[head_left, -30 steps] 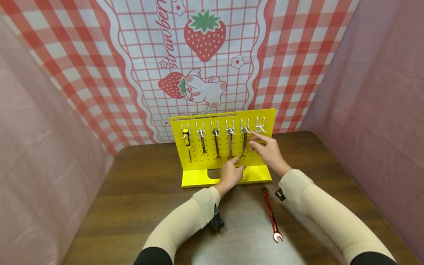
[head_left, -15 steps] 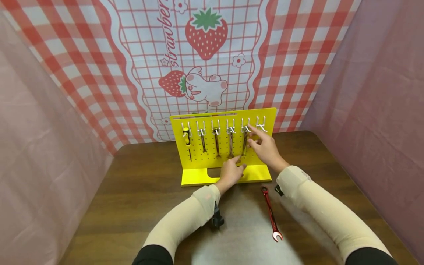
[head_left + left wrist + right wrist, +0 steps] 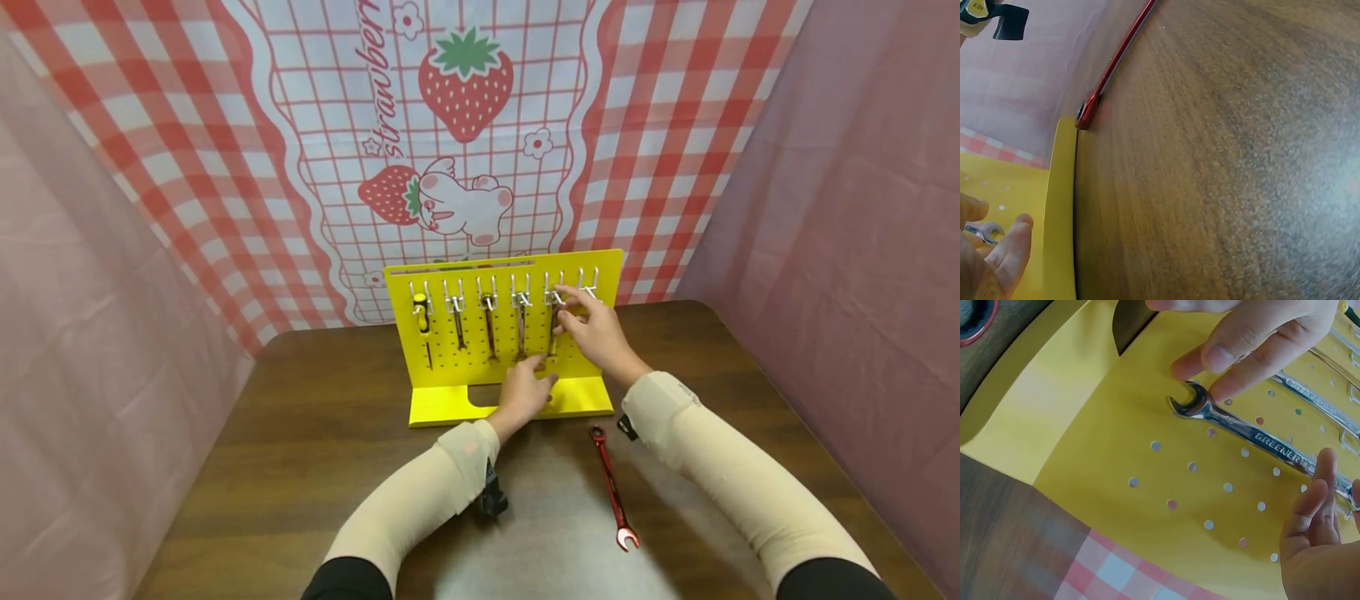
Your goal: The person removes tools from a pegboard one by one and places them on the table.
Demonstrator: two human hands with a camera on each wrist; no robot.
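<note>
A shiny combination wrench hangs from the fifth hook of the yellow pegboard, its open end downward. By that open end is my left hand, index finger stretched out and touching or nearly touching the metal in the right wrist view. My right hand is at the wrench's upper end, with index finger and thumb spread apart near the hook; contact there is partly hidden. On the table in front of the board lies a red combination wrench, away from both hands.
To the left along the board hang a yellow-and-black screwdriver and several more wrenches, one being the small wrench. A double hook at the far right is partly behind my right hand. A checked strawberry cloth hangs behind.
My right hand has shifted left, bringing its index finger and thumb to the top of the fifth wrench. The left hand has stayed at its lower end.
</note>
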